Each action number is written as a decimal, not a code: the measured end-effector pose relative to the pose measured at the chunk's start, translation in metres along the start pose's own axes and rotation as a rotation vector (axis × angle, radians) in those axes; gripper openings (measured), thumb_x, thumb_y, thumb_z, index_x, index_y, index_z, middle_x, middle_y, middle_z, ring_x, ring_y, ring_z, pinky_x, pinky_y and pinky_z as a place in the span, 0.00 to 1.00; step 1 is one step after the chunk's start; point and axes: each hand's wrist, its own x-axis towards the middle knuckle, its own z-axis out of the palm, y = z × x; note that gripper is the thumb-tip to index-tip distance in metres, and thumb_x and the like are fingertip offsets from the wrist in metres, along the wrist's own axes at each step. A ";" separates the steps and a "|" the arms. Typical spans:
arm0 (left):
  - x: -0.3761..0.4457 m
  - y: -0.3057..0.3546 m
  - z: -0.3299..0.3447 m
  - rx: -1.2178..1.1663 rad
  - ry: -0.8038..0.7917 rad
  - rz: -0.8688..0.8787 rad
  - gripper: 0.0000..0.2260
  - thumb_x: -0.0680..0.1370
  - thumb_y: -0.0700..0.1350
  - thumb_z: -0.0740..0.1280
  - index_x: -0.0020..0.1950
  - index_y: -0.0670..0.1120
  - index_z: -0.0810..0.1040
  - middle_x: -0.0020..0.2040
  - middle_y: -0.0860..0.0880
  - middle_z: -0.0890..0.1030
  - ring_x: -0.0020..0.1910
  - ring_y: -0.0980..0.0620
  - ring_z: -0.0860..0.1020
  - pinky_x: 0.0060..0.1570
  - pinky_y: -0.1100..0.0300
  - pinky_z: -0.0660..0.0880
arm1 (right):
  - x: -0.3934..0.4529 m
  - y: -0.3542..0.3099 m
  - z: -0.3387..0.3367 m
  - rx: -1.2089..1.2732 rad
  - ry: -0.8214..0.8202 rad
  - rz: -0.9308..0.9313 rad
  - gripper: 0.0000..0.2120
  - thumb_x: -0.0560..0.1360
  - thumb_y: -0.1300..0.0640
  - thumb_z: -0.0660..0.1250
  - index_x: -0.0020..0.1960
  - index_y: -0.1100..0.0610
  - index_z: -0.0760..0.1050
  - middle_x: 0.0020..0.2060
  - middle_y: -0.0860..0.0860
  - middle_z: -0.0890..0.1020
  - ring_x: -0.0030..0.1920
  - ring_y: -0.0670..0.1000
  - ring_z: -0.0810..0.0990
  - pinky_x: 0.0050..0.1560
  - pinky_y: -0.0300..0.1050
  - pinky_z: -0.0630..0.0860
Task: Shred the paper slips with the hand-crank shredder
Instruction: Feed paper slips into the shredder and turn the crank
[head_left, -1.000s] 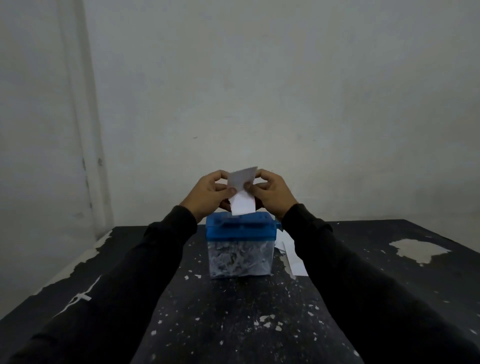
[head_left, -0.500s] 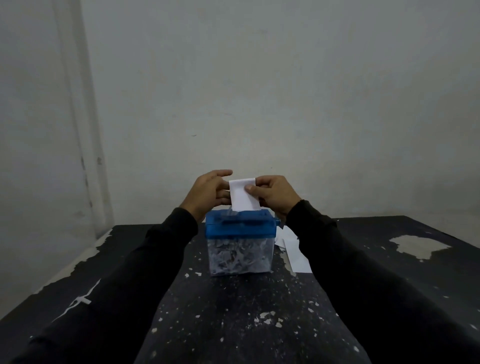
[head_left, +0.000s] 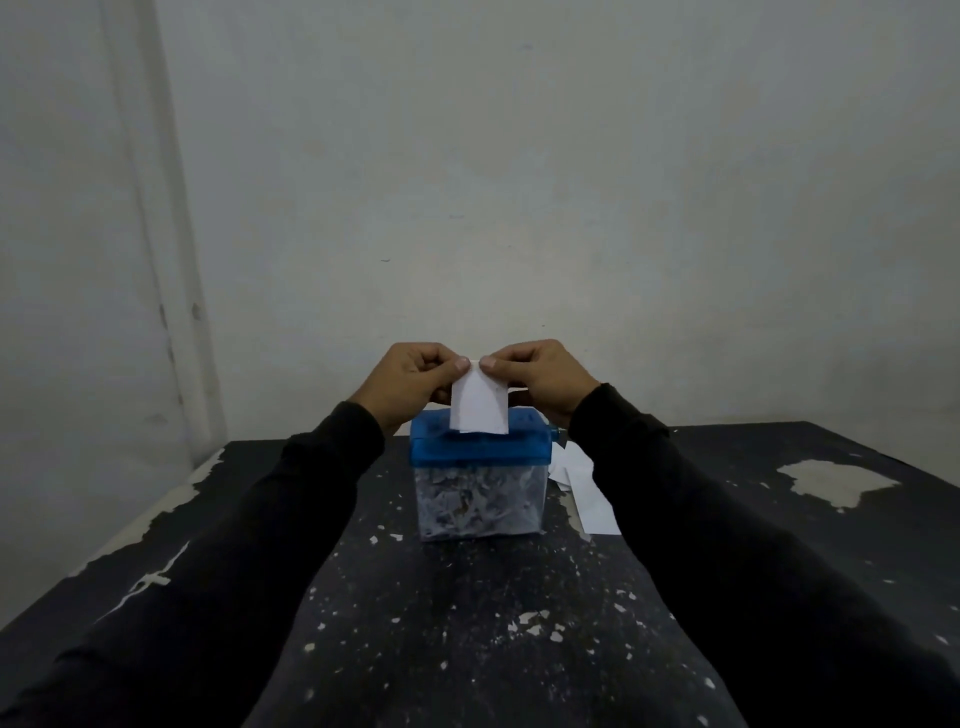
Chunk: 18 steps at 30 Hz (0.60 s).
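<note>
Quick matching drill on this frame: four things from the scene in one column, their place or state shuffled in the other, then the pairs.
1. paper slip
2. shredder lid
3. clear bin
4. spare slips

A. packed with shreds
B. lying on the table, right of the shredder
C. pinched at its top edge by left hand and right hand
D. blue, atop the bin

Pairs: 1-C, 2-D, 3-A, 4-B

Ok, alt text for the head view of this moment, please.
Two hands, left hand and right hand, pinch the top corners of a white paper slip above the blue-lidded shredder. Its clear bin holds shreds. More slips lie to its right on the chipped black table.
</note>
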 end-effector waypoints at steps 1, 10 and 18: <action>0.000 0.000 -0.003 -0.037 -0.029 -0.015 0.07 0.82 0.40 0.68 0.47 0.40 0.82 0.42 0.45 0.85 0.43 0.49 0.84 0.46 0.53 0.82 | -0.001 -0.001 -0.004 0.023 -0.047 0.014 0.10 0.79 0.61 0.69 0.55 0.67 0.81 0.47 0.59 0.85 0.45 0.53 0.85 0.42 0.44 0.82; 0.003 -0.007 -0.003 0.209 0.164 0.207 0.05 0.82 0.43 0.68 0.50 0.46 0.84 0.46 0.47 0.84 0.43 0.52 0.81 0.42 0.59 0.78 | -0.006 0.009 -0.005 -0.126 0.174 -0.083 0.14 0.78 0.50 0.72 0.54 0.61 0.84 0.40 0.52 0.84 0.34 0.45 0.78 0.34 0.40 0.76; -0.001 -0.002 0.003 0.565 0.145 0.615 0.07 0.80 0.40 0.71 0.57 0.43 0.85 0.47 0.48 0.80 0.46 0.54 0.80 0.47 0.67 0.77 | -0.003 -0.013 0.002 0.180 0.090 0.176 0.14 0.79 0.58 0.70 0.58 0.68 0.78 0.46 0.63 0.84 0.31 0.52 0.79 0.32 0.39 0.78</action>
